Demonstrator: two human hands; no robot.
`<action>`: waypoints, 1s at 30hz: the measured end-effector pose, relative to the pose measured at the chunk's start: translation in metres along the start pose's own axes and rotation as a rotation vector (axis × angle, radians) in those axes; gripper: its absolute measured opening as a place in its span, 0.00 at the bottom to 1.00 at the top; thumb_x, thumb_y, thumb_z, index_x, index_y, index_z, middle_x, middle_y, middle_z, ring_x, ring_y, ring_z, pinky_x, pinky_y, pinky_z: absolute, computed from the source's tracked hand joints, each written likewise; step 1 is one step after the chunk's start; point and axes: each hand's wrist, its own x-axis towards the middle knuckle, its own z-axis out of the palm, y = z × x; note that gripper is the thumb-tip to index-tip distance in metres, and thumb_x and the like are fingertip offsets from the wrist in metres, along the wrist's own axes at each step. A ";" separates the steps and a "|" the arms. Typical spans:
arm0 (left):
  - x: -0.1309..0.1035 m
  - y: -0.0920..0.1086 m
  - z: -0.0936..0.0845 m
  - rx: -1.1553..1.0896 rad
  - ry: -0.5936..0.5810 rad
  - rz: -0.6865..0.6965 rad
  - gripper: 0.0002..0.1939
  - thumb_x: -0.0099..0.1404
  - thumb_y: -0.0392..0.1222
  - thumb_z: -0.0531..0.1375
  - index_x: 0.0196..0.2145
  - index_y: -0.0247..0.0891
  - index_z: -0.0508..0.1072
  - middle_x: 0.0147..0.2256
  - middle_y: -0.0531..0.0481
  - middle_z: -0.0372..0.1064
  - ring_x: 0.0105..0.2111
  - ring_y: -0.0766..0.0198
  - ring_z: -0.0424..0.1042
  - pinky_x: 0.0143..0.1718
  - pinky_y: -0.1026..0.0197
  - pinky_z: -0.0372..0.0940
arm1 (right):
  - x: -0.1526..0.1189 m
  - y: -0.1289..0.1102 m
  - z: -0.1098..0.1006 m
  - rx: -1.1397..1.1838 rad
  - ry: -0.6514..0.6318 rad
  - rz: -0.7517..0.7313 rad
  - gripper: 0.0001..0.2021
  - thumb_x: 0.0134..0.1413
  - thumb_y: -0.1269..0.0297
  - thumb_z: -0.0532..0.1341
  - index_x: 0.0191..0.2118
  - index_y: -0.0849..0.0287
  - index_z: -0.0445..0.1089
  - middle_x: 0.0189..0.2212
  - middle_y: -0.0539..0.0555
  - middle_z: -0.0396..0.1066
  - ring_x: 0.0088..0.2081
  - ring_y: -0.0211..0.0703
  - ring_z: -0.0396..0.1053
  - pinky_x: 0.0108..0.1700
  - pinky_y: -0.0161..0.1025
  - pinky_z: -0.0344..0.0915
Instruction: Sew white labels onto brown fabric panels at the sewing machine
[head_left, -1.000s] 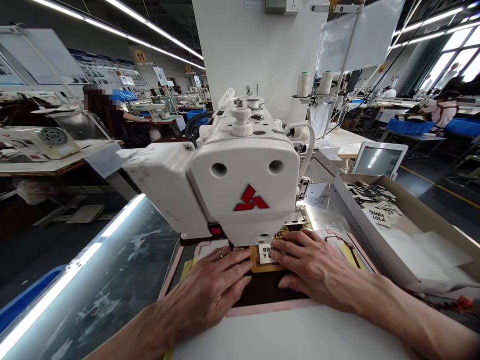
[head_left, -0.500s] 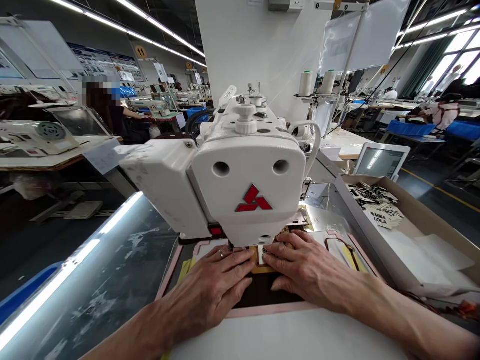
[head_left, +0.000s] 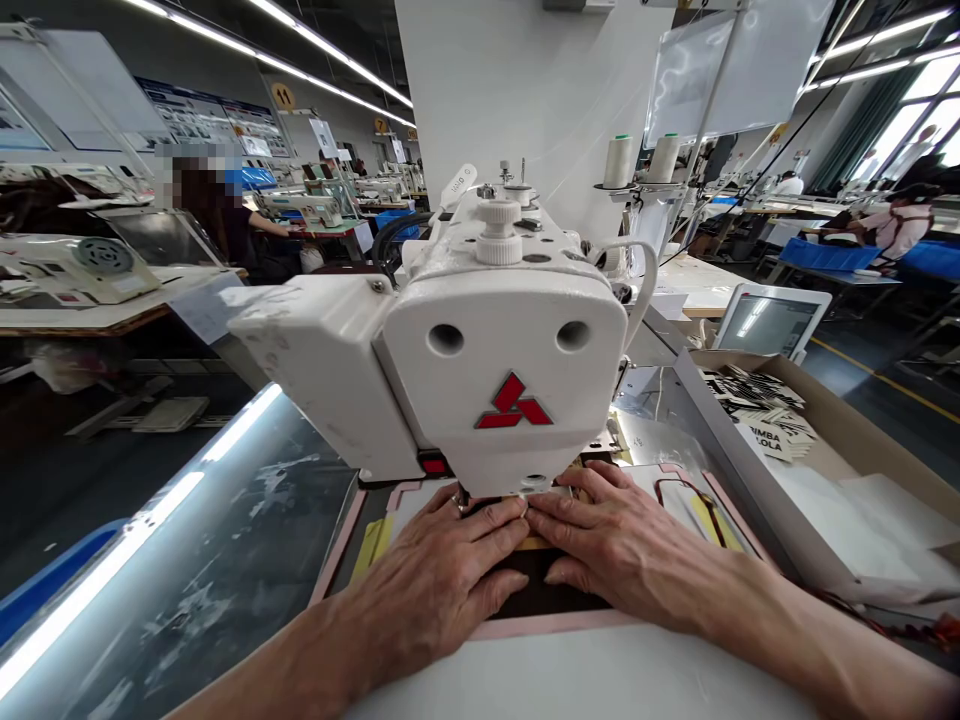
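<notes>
Dark fabric piece (head_left: 544,590) lies flat in pink template (head_left: 540,626) at lower centre, long axis across frame; left hand (head_left: 442,580) and right hand (head_left: 607,545) press it, fingers spread flat (tips touching under sewing machine (head_left: 502,370)).

Two hands, the left hand (head_left: 442,570) and right hand (head_left: 607,540), lay near. One white sewing machine (head_left: 480,350) stood centre, two thread cones (head_left: 637,160) far right, one tablet (head_left: 772,322), one cardboard box (head_left: 862,440).

Both hands (head_left: 525,560) flat, fingertips together
</notes>
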 end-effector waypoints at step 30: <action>-0.040 -0.025 0.000 0.002 0.091 -0.008 0.18 0.78 0.46 0.58 0.62 0.48 0.73 0.66 0.55 0.68 0.64 0.51 0.67 0.65 0.48 0.65 | -0.004 0.001 0.011 0.033 -0.048 0.074 0.21 0.77 0.50 0.54 0.68 0.49 0.65 0.65 0.50 0.70 0.60 0.56 0.63 0.65 0.59 0.53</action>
